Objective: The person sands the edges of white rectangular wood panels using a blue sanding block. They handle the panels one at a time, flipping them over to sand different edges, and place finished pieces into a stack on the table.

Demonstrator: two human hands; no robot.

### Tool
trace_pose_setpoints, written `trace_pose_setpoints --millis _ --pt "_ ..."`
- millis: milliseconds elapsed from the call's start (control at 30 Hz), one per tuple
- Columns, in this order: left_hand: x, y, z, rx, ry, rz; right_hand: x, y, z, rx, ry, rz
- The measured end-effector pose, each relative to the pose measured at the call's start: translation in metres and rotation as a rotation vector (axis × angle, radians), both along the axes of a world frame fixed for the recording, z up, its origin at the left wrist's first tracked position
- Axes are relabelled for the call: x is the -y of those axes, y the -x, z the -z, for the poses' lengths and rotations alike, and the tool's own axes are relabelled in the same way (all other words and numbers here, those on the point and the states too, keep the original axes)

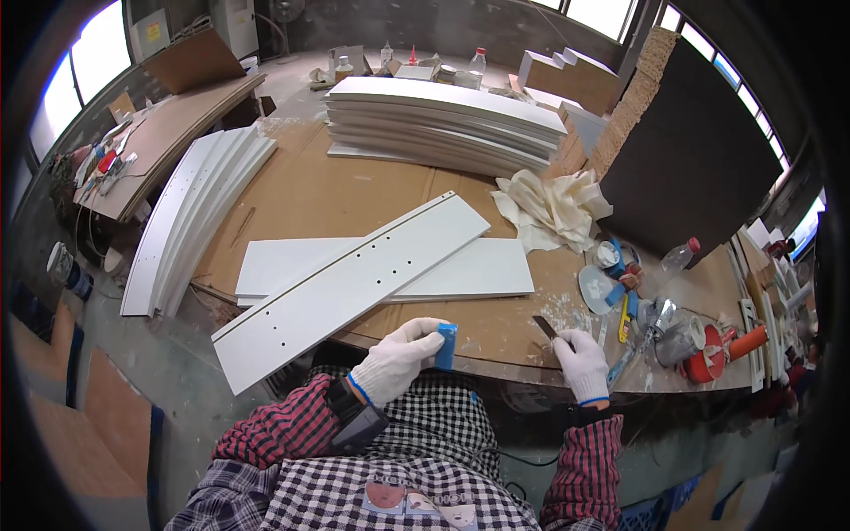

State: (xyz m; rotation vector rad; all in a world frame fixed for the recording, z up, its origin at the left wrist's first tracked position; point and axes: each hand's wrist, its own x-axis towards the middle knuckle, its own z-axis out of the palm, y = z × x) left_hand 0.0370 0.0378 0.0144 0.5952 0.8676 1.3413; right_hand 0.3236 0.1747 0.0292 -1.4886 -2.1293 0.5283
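Observation:
My left hand, in a white glove, grips a small blue block at the near edge of the brown workbench. My right hand, also gloved, pinches a thin dark blade-like tool just above the bench edge. In front of both hands a long white panel with drilled holes lies diagonally across a second flat white panel. Its near left end juts over the bench edge.
A tall stack of white panels sits at the back, another fanned stack at the left. Crumpled white rags lie right of centre. Bottles, a metal cup, an orange tool and blue clutter crowd the right end.

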Motion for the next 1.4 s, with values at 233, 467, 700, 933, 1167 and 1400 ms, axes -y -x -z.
trace_pose_setpoints --millis 233,467,700,933,1167,1400 --pt "0.008 -0.001 -0.009 0.136 0.087 -0.035 0.040 0.055 -0.020 -0.162 -0.031 -0.285" --pt "0.014 -0.002 -0.020 0.157 0.084 -0.023 0.098 0.033 0.076 0.565 0.256 -0.317" --pt "0.017 -0.014 -0.026 -0.186 0.007 -0.012 0.090 0.018 -0.003 0.160 0.419 -0.293" --pt "0.018 -0.021 -0.037 -0.554 0.063 0.069 0.086 0.080 -0.026 -0.498 0.737 -0.383" --pt "0.009 -0.010 -0.009 -0.500 -0.010 -0.122 0.003 0.028 -0.042 -0.378 0.138 -0.047" --pt "-0.002 0.010 0.009 -0.636 0.066 -0.142 -0.165 -0.052 -0.058 -0.121 -0.208 0.231"
